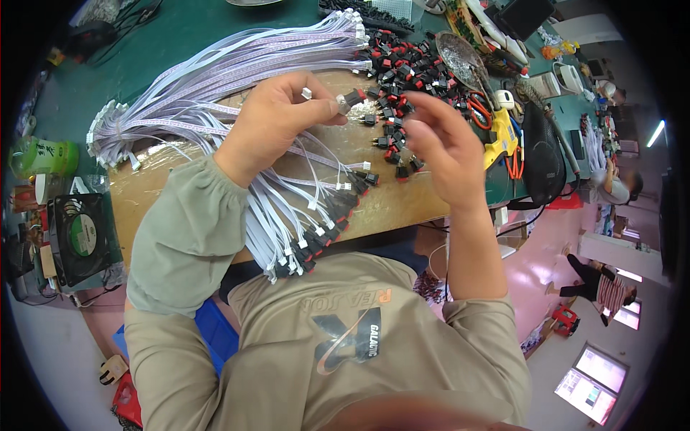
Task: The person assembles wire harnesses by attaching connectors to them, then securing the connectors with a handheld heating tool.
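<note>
My left hand (277, 118) is closed in a pinch over the work board. Between thumb and fingers it holds a small black-and-red rocker switch (353, 99), and a white connector (307, 93) shows at the knuckles. To the right of it my right hand (451, 154) hovers with thumb and fingers apart, and I see nothing in it. Beyond and between the hands spreads a heap of black-and-red switches (413, 68). A thick bundle of white ribbon cables (237, 65) lies behind my left hand. Cables with switches on their ends (316, 241) hang at the board's near edge.
A tan board (402, 205) lies on the green table (180, 18). On the right are a yellow glue gun (501, 140), orange-handled pliers (480, 111) and a metal dish (460, 57). At left stand a black fan (79, 230) and a green container (47, 156). Other people are farther right.
</note>
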`<act>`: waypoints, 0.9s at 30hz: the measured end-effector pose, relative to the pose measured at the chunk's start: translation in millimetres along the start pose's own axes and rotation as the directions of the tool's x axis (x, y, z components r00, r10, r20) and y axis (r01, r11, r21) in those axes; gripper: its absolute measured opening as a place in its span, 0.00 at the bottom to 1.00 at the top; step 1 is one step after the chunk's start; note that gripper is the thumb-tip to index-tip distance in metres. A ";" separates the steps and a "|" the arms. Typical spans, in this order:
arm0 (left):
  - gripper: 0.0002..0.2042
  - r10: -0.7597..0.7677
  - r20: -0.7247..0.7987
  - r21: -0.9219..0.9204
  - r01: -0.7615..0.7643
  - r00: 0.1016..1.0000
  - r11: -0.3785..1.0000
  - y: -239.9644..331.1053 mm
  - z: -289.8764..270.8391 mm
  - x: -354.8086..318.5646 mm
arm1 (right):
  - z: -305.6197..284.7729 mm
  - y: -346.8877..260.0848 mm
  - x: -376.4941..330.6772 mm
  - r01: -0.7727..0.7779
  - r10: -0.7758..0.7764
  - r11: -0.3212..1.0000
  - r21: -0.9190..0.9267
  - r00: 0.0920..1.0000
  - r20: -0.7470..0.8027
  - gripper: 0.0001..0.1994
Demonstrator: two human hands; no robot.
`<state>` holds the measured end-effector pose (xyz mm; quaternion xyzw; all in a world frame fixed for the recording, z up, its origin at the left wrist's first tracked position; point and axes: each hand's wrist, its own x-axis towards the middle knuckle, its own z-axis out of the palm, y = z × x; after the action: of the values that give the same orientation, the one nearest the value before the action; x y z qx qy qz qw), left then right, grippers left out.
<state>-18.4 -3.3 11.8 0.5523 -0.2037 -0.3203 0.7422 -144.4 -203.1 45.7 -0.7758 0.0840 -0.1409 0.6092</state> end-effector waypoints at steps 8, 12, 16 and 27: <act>0.07 0.026 0.100 0.096 -0.036 0.995 0.995 1.4 -2.0 1.8 | 26.3 6.3 35.2 -0.054 0.057 0.998 -0.025 0.985 0.162 0.11; 0.09 0.057 0.036 0.174 -0.062 0.998 0.983 -3.1 -1.0 0.9 | 25.5 -0.6 35.9 -0.072 0.073 0.997 -0.015 0.989 0.127 0.11; 0.08 0.021 0.027 0.282 -0.028 0.999 0.959 -0.3 -2.1 -0.2 | 26.1 -1.8 35.8 -0.076 0.080 0.996 -0.035 0.988 0.134 0.11; 0.06 0.102 -0.036 0.313 -0.086 0.994 0.946 -0.5 0.3 -0.9 | 36.2 -4.1 31.4 -0.100 0.093 0.994 0.041 0.982 0.163 0.11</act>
<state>-19.4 -2.9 11.5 0.6601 -0.2583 -0.2340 0.6655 -103.2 -178.2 45.4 -0.7644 0.0687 -0.0503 0.6391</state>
